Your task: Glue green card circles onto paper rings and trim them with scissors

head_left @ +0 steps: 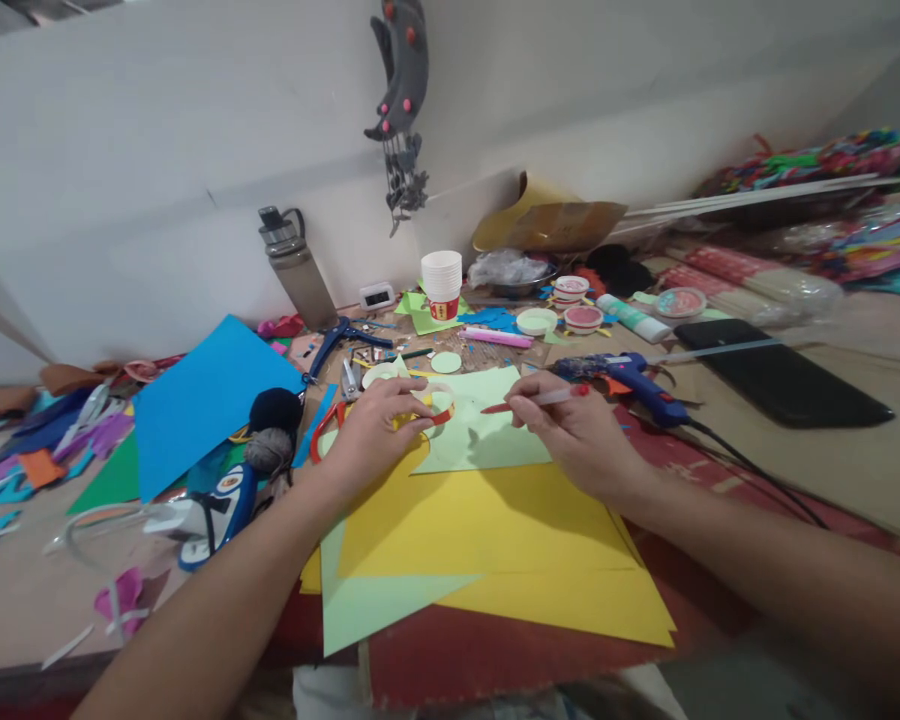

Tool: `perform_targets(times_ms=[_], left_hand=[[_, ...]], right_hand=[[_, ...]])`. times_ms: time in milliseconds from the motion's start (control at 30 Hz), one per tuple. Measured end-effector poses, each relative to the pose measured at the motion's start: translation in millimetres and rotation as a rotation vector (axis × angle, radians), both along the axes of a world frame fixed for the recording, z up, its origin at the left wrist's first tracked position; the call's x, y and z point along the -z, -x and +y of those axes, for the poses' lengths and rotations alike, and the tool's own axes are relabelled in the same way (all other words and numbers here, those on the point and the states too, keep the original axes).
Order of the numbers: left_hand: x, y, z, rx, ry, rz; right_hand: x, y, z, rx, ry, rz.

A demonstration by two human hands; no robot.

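My left hand [382, 425] is closed on a small ring [444, 412], which looks like a tape roll with a pale rim and a red and yellow band. The ring is at a light green sheet [495, 440]; I cannot tell if it touches. My right hand [570, 430] grips a red pen [547, 397] with a clear barrel, its tip pointing left over the same sheet. Beneath lie several yellow sheets [487, 530]. Red-handled scissors [325, 432] sit just left of my left hand, partly hidden by it.
A blue glue gun [649, 390] with a cord and a black phone-like slab [787, 370] lie to the right. Blue paper [217, 410] and a stapler-like blue tool [221, 515] are left. A bottle [300, 270] and stacked paper cups [441, 275] stand behind.
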State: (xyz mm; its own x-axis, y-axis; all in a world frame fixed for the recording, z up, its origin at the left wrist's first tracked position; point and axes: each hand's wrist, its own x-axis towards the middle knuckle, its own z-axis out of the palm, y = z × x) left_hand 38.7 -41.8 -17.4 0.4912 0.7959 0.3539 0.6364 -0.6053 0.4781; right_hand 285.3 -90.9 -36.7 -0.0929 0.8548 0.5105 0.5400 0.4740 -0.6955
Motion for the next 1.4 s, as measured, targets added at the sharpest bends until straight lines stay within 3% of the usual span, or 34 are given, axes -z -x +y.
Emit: perform_targets(times_ms=[167,400,700,900,1033,1267,1400], left_hand=[[-2.6,-4,-3,0.018,-0.086,0.078],[-11.6,-12,10,0.064,-0.167,0.171],[-6.6,-22,51,-0.099,-0.132,0.167],[4.9,-18,63,-0.16,-0.089,0.088],[4.8,-11,66,-0.187,-0.105,0.067],[3.2,1,64,-0.257,-0.126,0.064],[2.9,3,62,-0.263,-0.122,0.139]], right_hand=[[9.3,4,2,-0.068,-0.097,-0.082],[12.3,3,6,-0.012,-0.013,-0.227],[-2.0,20,46,0.089,0.081,-0.714],[-3.8,40,81,0.194,0.148,-0.774],[-4.4,41,84,0.229,0.155,-0.755],[-24.1,6,56,0.169,0.05,-0.695],[-31.2,-42,33,0.345,-0.082,-0.742]])
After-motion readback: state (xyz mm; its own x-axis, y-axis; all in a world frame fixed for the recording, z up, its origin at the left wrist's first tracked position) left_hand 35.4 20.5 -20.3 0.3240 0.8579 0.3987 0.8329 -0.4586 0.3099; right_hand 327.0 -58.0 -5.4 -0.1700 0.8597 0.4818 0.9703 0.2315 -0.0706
